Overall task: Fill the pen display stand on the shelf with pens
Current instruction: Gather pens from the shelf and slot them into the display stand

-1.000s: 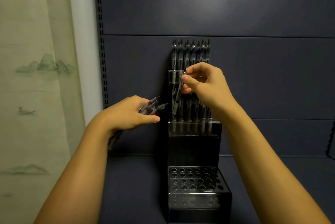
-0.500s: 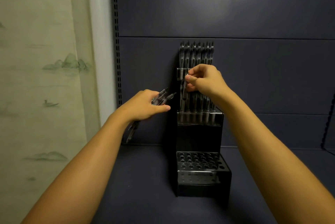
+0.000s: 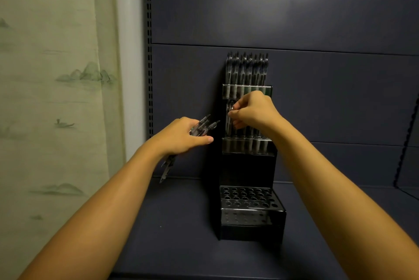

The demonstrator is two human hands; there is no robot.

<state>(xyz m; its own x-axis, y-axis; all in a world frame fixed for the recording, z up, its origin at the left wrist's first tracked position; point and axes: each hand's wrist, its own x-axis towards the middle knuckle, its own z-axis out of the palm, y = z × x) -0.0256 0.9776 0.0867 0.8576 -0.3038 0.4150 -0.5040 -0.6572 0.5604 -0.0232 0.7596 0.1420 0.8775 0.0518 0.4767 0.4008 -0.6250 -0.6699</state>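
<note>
A black stepped pen display stand (image 3: pixel 248 166) stands on the dark shelf against the back panel. Its top tier holds a row of pens (image 3: pixel 247 66). The middle tier holds more pens, partly hidden behind my right hand (image 3: pixel 254 111). That hand pinches one pen (image 3: pixel 229 118) upright at the left end of the middle tier. The bottom tier (image 3: pixel 249 198) shows several open holes with no pens. My left hand (image 3: pixel 181 137) grips a bundle of clear-barrelled pens (image 3: pixel 204 125) just left of the stand.
The dark shelf floor (image 3: pixel 181 223) runs left and right of the stand. A slotted upright (image 3: pixel 148 53) edges the back panel on the left. A pale curtain with a landscape print (image 3: pixel 56 98) hangs further left. A dark cord (image 3: pixel 405 143) hangs at the right edge.
My right hand has come down with its pen from the top tier's rim to the middle tier. The left hand still holds its bundle. The camera has pulled back a little.
</note>
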